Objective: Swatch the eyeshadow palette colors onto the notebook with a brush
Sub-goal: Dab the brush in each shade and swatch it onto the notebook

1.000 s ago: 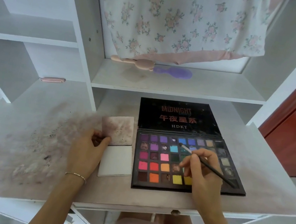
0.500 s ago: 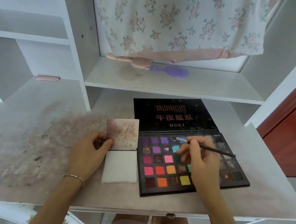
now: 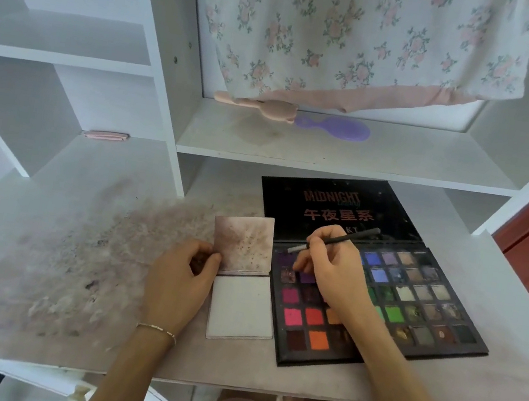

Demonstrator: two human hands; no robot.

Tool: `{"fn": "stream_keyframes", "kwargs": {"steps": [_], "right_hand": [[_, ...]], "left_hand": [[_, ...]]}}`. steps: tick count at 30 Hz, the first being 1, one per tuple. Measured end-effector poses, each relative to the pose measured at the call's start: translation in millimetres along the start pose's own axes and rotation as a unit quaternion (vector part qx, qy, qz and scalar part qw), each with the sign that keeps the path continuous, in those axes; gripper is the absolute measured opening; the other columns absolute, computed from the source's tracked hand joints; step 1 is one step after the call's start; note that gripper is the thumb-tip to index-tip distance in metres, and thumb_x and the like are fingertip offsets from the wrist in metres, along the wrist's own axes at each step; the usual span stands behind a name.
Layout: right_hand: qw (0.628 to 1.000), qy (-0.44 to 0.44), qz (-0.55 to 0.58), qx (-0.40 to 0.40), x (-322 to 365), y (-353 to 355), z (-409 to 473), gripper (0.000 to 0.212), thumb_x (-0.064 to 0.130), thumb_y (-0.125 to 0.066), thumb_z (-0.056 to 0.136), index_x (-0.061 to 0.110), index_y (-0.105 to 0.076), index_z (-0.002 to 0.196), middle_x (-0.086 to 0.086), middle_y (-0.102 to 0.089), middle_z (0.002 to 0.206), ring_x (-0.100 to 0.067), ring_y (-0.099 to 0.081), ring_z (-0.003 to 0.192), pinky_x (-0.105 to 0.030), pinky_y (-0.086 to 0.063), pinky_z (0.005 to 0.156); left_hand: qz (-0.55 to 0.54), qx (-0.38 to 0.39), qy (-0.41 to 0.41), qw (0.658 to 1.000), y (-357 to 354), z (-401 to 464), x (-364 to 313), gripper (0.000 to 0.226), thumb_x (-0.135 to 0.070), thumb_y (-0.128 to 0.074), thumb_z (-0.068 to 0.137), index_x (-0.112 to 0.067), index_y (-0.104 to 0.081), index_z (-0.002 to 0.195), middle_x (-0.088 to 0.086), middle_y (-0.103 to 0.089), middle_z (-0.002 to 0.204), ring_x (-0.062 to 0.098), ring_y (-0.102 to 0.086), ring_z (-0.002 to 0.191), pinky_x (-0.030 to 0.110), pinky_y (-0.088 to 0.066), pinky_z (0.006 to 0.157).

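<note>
Notebook (image 3: 244, 277) lies between both hands: left hand (image 3: 179, 282) pinches its stained page, right hand (image 3: 331, 273) grips brush (image 3: 329, 243) over palette (image 3: 413, 300).

Your eyeshadow palette (image 3: 411, 313) lies open and flat on the desk, black lid folded back, multicolour pans exposed. Notebook (image 3: 245, 280) sits open touching its left edge: upper page smudged brown-pink, lower page white. Brush (image 3: 336, 241) is thin, black, tilted, pale tip over the palette's upper-left corner.
</note>
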State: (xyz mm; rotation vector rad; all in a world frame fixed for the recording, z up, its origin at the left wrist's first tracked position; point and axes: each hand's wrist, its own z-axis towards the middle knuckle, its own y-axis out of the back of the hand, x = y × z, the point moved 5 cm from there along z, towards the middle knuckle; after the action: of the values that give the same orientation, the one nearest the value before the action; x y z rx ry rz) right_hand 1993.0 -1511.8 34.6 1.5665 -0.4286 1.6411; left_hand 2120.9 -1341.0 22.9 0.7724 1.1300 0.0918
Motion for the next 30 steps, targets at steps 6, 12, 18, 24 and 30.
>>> {"fn": "stream_keyframes", "kwargs": {"steps": [6,12,18,24,30], "right_hand": [[0.999,0.036,-0.034,-0.007,-1.7,2.9,-0.1,0.019,0.011,-0.045,0.092,0.021,-0.049,0.076,0.011,-0.062,0.053,-0.001,-0.056,0.054,-0.012,-0.043,0.053],[0.997,0.039,-0.068,0.008,-0.7,0.0,-1.0,0.021,0.014,-0.047,0.091,0.026,-0.05,0.075,0.007,-0.062,0.057,-0.004,-0.059,0.059,-0.011,-0.045,0.052],[0.996,0.029,-0.076,0.021,-0.1,-1.0,-1.4,0.022,0.013,-0.047,0.091,0.024,-0.05,0.072,0.007,-0.06,0.052,-0.002,-0.054,0.048,-0.008,-0.037,0.042],[0.997,0.029,-0.071,0.022,1.0,-0.8,-2.0,0.022,0.013,-0.046,0.091,0.025,-0.049,0.073,0.007,-0.061,0.057,-0.005,-0.058,0.057,-0.009,-0.042,0.048],[0.996,0.036,-0.078,0.014,2.1,0.2,-1.6,0.023,0.012,-0.046,0.091,0.026,-0.048,0.073,0.008,-0.059,0.057,-0.002,-0.056,0.055,-0.008,-0.039,0.047]], "left_hand": [[0.002,0.001,0.003,1.0,1.0,-0.2,-1.7,0.006,-0.017,-0.063,0.083,-0.022,-0.066,0.08,-0.015,-0.06,0.07,-0.001,-0.055,0.069,0.012,-0.039,0.061],[-0.004,0.0,0.008,1.0,0.1,0.3,-1.1,0.009,-0.017,-0.063,0.083,-0.024,-0.065,0.078,-0.016,-0.06,0.069,0.0,-0.055,0.067,0.015,-0.04,0.06],[-0.002,-0.003,0.008,1.0,-0.9,0.8,0.3,0.013,-0.017,-0.064,0.083,-0.026,-0.062,0.074,-0.015,-0.06,0.067,0.0,-0.053,0.064,0.015,-0.038,0.059],[-0.004,-0.002,0.007,1.0,-0.3,0.4,0.3,0.02,-0.018,-0.063,0.082,-0.033,-0.058,0.07,-0.017,-0.059,0.066,-0.002,-0.053,0.063,0.006,-0.034,0.057],[0.002,0.005,0.008,1.0,-0.9,2.5,-0.9,0.018,-0.02,-0.063,0.083,-0.033,-0.058,0.072,-0.018,-0.059,0.066,-0.002,-0.053,0.064,0.01,-0.036,0.057]]}}
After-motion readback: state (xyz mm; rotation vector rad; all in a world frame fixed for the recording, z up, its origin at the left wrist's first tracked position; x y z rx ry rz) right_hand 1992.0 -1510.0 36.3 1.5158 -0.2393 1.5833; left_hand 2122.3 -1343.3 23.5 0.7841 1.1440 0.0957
